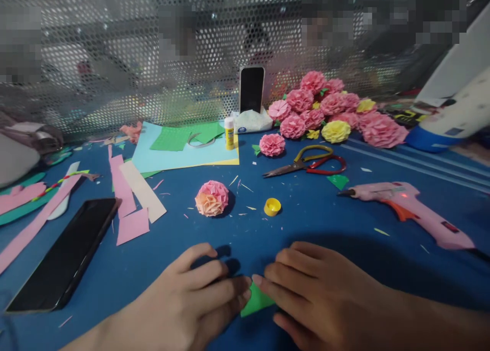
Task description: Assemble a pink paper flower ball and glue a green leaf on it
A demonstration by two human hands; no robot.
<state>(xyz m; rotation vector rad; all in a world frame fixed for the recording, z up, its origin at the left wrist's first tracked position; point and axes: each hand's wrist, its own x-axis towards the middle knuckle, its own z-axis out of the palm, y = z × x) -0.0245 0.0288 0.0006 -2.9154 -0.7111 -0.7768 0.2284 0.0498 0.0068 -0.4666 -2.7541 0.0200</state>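
Observation:
A small piece of green paper (257, 301) lies at the near middle of the table, partly covered by my fingers. My left hand (209, 295) has its fingers curled and its fingertips on the paper's left edge. From the other side my right hand (310, 295) grips the paper's upper right part, index fingertip against my left fingertips. Beyond the hands sits a folded paper ball flower (212, 199), pink with a peach part. A yellow cap (272, 207) stands to its right. Both thumbs are largely hidden.
A pink glue gun (413, 210) with a lit red light lies right, near scissors (302, 162). Pink paper flowers (302, 101), a glue stick (229, 134) and a propped phone (251, 90) stand behind. A black phone (65, 254) and paper strips (122, 185) lie left.

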